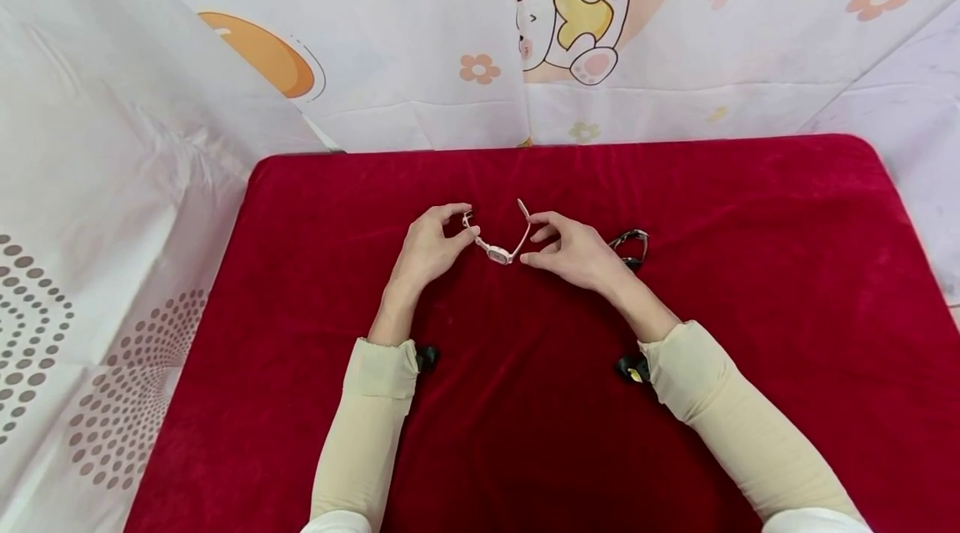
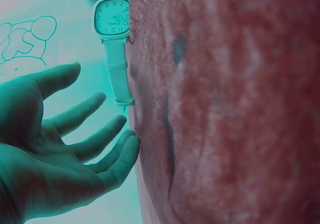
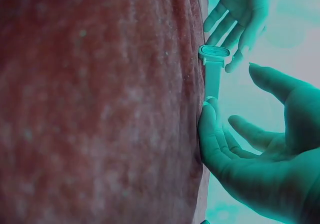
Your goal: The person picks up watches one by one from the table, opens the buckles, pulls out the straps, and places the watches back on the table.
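Observation:
A wristwatch (image 1: 498, 255) with a square face and a pale pink strap lies between both hands in the head view, its strap ends bent upward. My left hand (image 1: 431, 245) is at the buckle end, fingers loosely bent. The left wrist view shows that hand (image 2: 65, 144) with fingers spread, apart from the watch (image 2: 112, 19). On the other side, my right hand (image 1: 573, 253) is beside the free strap end. In the right wrist view its fingertips reach the strap (image 3: 212, 79), and the thumb stands away; whether they touch is hard to tell.
A dark band-like thing (image 1: 632, 263), partly behind the right hand, lies on the red cloth-covered table (image 1: 750, 224). White patterned curtains (image 1: 420, 32) hang behind the table and at its left. Small dark devices (image 1: 426, 359) stick out at both sleeve cuffs.

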The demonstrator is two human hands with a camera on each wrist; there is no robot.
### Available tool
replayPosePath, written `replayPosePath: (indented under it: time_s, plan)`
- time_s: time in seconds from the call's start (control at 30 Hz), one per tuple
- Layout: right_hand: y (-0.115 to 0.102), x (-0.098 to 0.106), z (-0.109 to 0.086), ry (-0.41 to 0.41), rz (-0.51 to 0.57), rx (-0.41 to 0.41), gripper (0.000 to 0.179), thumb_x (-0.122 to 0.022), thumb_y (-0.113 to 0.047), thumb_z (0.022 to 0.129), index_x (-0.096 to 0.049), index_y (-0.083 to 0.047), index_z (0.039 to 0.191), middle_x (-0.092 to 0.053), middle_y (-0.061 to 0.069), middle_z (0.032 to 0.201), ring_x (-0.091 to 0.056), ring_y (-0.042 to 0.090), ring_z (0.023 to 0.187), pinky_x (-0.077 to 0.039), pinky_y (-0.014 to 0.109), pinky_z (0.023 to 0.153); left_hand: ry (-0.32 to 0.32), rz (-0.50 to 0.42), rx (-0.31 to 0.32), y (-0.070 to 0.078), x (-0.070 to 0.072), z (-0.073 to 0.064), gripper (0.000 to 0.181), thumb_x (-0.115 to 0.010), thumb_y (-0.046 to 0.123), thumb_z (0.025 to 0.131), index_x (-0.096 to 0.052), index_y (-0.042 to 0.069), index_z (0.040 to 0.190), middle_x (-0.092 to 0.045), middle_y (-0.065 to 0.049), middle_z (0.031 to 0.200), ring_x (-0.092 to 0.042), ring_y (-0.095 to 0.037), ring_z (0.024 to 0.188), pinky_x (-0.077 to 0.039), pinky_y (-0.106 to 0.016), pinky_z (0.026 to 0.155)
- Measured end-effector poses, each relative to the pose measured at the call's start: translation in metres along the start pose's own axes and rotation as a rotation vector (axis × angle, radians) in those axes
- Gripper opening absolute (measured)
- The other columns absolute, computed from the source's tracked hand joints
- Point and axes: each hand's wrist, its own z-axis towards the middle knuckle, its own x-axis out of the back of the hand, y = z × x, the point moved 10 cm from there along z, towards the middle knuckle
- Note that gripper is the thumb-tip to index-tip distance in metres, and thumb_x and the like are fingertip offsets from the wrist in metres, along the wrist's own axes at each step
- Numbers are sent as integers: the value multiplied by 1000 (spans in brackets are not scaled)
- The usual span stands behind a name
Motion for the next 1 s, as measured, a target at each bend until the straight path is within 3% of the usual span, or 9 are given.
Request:
replayPosePath:
  time_s: [0.13,0.33,0.57,0.83,1.0]
  plan:
    - [-5,3,-2,-1,-7,32,59,-79,-26,86,-55,-10,138,-64,9,117,-69,21,97,-51,39,89,-24,23,-29,7,-3,-1,51,-70,30,94,-57,13,140,-47,-9,147,-39,-28,138,-34,-45,112]
    - [-17,15,-7,33,-73,103,59,-80,-26,85,-56,-8,136,-62,11,118,-64,26,103,-52,41,90,-20,19,-61,18,-2,-3,67,-72,31,92,-43,14,150,-44,-7,150,-38,-24,139,-34,-41,113]
    - [-26,25,-10,73,-78,162,58,-80,-25,85,-57,-8,135,-61,9,120,-63,23,103,-55,38,86,-18,56,-90,28,-5,-2,64,-73,31,91,-47,14,147,-44,-9,149,-41,-27,135,-36,-42,111]
    - [-26,32,-16,95,-151,193,59,-80,-28,85,-57,-9,136,-58,10,123,-59,27,109,-51,43,92,-35,96,-118,36,-13,-1,72,-74,31,90,-40,16,151,-41,-9,151,-38,-28,137,-36,-42,111]
    - [-30,37,-25,142,-255,223,60,-82,-30,83,-59,-11,135,-56,10,127,-55,26,114,-49,44,94,2,82,-199,48,-13,-2,75,-75,31,90,-38,16,153,-39,-7,152,-36,-27,138,-36,-41,111]
